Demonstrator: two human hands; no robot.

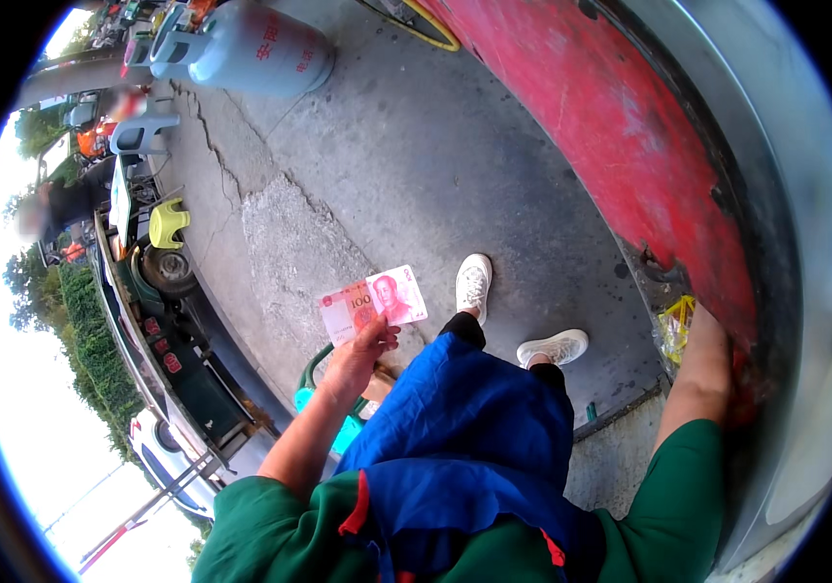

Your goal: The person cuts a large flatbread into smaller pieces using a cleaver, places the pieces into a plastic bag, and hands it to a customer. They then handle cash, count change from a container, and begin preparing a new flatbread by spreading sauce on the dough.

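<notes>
My left hand (368, 346) pinches a red 100 banknote (374, 302) by its lower edge, above the concrete ground. The note shows a printed portrait and bears a fold or overlap near its middle. On the right, my other forearm reaches down beside a worn red panel (627, 138); the right hand itself is hidden. Next to that forearm lies a clear and yellow plastic bag (673, 328), and whether my fingers touch it is not visible. A blue apron (474, 408) covers my lap.
A grey gas cylinder (263, 47) stands at the upper left. Further left are a yellow stool (166, 224), a grey plastic chair (140, 134) and a dark green cart (190, 364) with a wheel. A person (77, 193) is beyond. A yellow hose (439, 25) lies near the red panel.
</notes>
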